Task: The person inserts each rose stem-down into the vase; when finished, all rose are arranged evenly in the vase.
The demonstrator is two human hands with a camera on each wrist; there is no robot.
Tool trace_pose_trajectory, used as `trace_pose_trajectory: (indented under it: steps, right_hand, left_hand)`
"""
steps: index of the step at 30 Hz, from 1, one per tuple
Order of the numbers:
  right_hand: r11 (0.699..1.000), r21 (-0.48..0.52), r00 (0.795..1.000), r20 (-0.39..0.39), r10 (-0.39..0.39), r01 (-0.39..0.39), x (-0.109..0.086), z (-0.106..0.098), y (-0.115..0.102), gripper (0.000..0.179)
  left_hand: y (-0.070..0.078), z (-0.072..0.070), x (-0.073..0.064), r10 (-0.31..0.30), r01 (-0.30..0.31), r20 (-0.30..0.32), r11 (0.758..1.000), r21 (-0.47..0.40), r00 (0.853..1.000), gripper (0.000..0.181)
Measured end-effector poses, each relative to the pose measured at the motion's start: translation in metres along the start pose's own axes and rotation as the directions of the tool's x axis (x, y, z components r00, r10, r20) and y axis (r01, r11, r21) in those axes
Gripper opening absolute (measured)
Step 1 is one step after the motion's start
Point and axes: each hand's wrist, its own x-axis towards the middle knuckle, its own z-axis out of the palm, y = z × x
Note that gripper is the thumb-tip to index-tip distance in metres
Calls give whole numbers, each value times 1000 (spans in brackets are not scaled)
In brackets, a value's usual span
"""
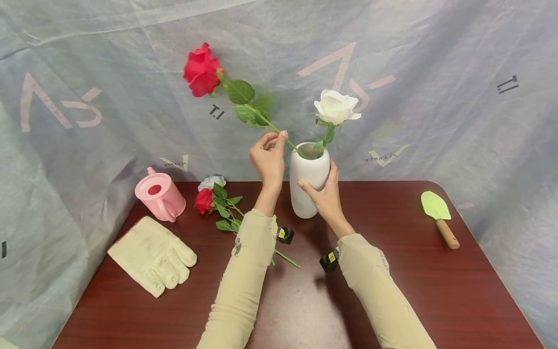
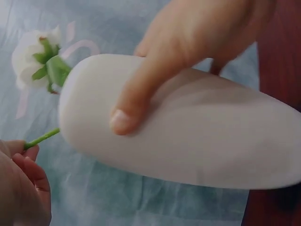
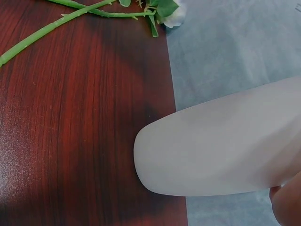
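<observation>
In the head view my left hand (image 1: 269,159) pinches the green stem of a red rose (image 1: 202,70), whose bloom leans out to the upper left. The lower end of that stem passes into the mouth of a white vase (image 1: 303,189). My right hand (image 1: 326,196) grips the vase by its right side, thumb across the front. A white rose (image 1: 336,107) stands in the vase, leaning right. The left wrist view shows the thumb of the right hand (image 2: 188,42) on the vase wall, and the left hand (image 2: 23,183) holding the stem near the rim.
Another red rose (image 1: 204,200) and a pale blue flower (image 1: 211,182) lie on the table (image 1: 301,310), partly behind the left sleeve. A pink watering can (image 1: 167,196) and a cream glove (image 1: 152,254) are at the left. On the right lies a green trowel (image 1: 437,208).
</observation>
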Motion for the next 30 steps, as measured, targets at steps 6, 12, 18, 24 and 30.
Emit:
trace_pose_trajectory:
  steps: [6, 12, 18, 24, 30]
  right_hand:
    - [1000, 14, 1000, 7, -3, 3, 0, 0, 0, 91]
    - [1000, 17, 1000, 17, 10, -10, 0, 0, -1, 91]
    - [1000, 6, 1000, 13, 9, -9, 1, 0, -1, 92]
    - [1000, 5, 1000, 7, -1, 1, 6, 1, 16, 94]
    - [1000, -21, 1000, -10, 8, -8, 11, 3, 38, 98]
  left_hand:
    - [-3, 5, -8, 30, -64, 166, 977, 202, 986, 20]
    - [1, 11, -5, 87, -228, 346, 892, 391, 934, 22]
    - [16, 18, 4, 62, -308, 458, 818, 487, 887, 15]
    - [26, 20, 7, -21, -339, 519, 734, 589, 855, 18]
    - [30, 4, 3, -48, -338, 552, 746, 574, 832, 25]
